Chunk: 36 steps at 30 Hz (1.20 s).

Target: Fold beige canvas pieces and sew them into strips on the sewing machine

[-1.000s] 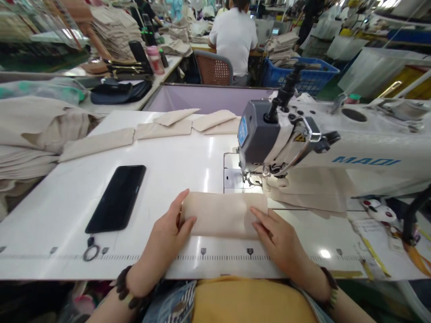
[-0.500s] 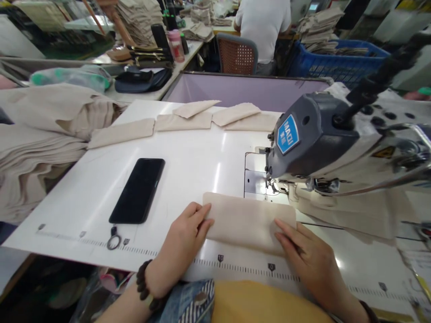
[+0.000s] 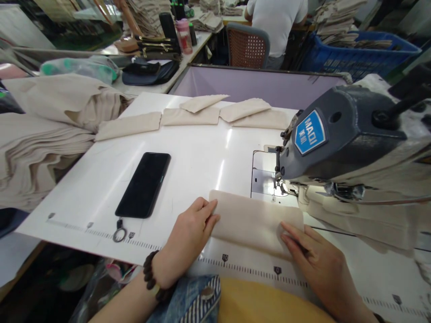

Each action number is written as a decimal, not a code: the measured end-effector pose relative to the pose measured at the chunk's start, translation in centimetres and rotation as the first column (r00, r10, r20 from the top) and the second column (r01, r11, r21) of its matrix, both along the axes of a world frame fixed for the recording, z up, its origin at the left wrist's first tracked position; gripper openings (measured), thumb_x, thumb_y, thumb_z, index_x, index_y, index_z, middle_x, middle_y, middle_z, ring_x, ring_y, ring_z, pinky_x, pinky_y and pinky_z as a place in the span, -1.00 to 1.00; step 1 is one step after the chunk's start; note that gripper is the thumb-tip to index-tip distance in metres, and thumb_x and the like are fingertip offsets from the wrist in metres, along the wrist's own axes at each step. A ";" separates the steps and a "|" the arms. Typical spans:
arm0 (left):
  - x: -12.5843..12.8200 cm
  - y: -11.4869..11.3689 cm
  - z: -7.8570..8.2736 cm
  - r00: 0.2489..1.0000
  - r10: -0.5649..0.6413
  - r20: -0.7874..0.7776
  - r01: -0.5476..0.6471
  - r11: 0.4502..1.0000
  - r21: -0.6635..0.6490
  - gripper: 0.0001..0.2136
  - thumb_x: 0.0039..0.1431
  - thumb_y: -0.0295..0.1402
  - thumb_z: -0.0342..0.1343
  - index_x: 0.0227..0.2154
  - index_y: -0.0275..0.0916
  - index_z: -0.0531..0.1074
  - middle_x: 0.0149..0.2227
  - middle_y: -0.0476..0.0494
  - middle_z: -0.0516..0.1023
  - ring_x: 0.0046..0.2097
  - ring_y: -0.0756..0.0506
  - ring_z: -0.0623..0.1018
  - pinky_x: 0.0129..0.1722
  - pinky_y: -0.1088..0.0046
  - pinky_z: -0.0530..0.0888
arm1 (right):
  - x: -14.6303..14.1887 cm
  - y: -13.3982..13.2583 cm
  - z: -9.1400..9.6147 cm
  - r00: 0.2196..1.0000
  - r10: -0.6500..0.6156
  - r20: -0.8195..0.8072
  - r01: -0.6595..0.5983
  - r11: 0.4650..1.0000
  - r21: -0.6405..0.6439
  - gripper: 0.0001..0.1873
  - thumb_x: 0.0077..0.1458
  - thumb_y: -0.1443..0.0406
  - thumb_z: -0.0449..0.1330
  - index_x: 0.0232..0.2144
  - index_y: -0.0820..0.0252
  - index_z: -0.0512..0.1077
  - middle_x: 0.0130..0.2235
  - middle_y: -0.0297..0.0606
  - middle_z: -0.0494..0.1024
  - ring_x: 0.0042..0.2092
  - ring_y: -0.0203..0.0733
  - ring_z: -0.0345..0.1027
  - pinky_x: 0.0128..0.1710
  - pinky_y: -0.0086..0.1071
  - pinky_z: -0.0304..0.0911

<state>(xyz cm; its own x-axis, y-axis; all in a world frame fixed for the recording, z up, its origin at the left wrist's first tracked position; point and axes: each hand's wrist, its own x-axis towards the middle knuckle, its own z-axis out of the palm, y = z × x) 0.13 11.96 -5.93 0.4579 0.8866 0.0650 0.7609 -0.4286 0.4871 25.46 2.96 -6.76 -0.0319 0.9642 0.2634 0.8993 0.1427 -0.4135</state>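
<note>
Fabric strip (image 3: 251, 220), beige and flat, was near the front edge of the white worktop (image 3: 195, 161), just in front of the sewing machine (image 3: 343, 130). Your left hand (image 3: 188, 235) pinched its left end between thumb and fingers, and your right hand (image 3: 325, 264) closed its fingers on it near the right end. A black phone (image 3: 144, 185) lay to the strip's left, stacked cloth (image 3: 33, 152) rose beside the worktop's left edge, and folded beige pieces (image 3: 190, 117) ran along the far edge

Under my fingers (image 3: 210, 207): one cloth panel (image 3: 254, 217), matt, smooth. Tabletop (image 3: 195, 163) was glossy; phone (image 3: 143, 186), glossy-faced; needle plate (image 3: 261, 181), shiny metal.
</note>
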 end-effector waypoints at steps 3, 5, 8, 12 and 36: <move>0.0 0.0 -0.1 1.000 0.003 -0.008 -0.003 1.000 -0.001 -0.77 0.19 -0.41 -0.07 -0.11 -0.28 0.36 -0.33 -0.09 0.41 -0.33 -0.03 0.47 -0.33 0.47 0.47 | 0.0 0.1 0.0 1.000 0.002 -0.001 -0.002 1.000 -0.004 -0.67 0.21 0.21 -0.04 -0.22 0.25 0.47 -0.34 -0.18 0.52 -0.31 -0.18 0.43 -0.36 -0.39 0.35; 0.0 0.0 -0.2 1.000 0.006 -0.007 -0.006 1.000 0.008 -0.77 0.20 -0.40 -0.07 -0.12 -0.29 0.37 -0.33 -0.09 0.41 -0.34 -0.02 0.47 -0.33 0.48 0.46 | 0.0 0.1 0.0 1.000 0.005 -0.010 -0.005 1.000 -0.001 -0.69 0.20 0.22 -0.03 -0.22 0.24 0.47 -0.33 -0.18 0.52 -0.32 -0.19 0.43 -0.35 -0.40 0.35; -0.1 0.0 -0.4 1.000 -0.002 -0.002 0.002 0.999 0.040 -0.76 0.22 -0.37 -0.09 -0.13 -0.31 0.38 -0.34 -0.09 0.41 -0.35 -0.02 0.47 -0.35 0.48 0.46 | 0.0 0.1 0.0 1.000 0.006 -0.029 -0.006 1.000 -0.006 -0.71 0.20 0.24 -0.01 -0.22 0.24 0.47 -0.34 -0.18 0.51 -0.30 -0.18 0.42 -0.32 -0.40 0.34; -0.3 0.1 -0.6 0.999 -0.011 -0.033 0.014 0.996 0.090 -0.73 0.24 -0.31 -0.11 -0.14 -0.34 0.40 -0.36 -0.07 0.42 -0.38 -0.01 0.48 -0.39 0.49 0.44 | -0.2 0.1 0.2 0.998 -0.010 -0.058 0.007 0.998 -0.060 -0.71 0.20 0.26 -0.01 -0.21 0.27 0.46 -0.37 -0.18 0.47 -0.33 -0.19 0.39 -0.36 -0.40 0.32; -0.5 0.7 -1.1 0.994 -0.025 -0.109 0.046 0.979 0.201 -0.61 0.27 -0.14 -0.20 -0.17 -0.30 0.44 -0.37 -0.02 0.43 -0.40 0.02 0.50 -0.41 0.53 0.43 | -0.9 0.4 0.9 0.990 -0.054 -0.131 0.037 0.991 -0.129 -0.72 0.18 0.36 -0.01 -0.20 0.36 0.46 -0.39 -0.16 0.43 -0.38 -0.19 0.35 -0.39 -0.39 0.30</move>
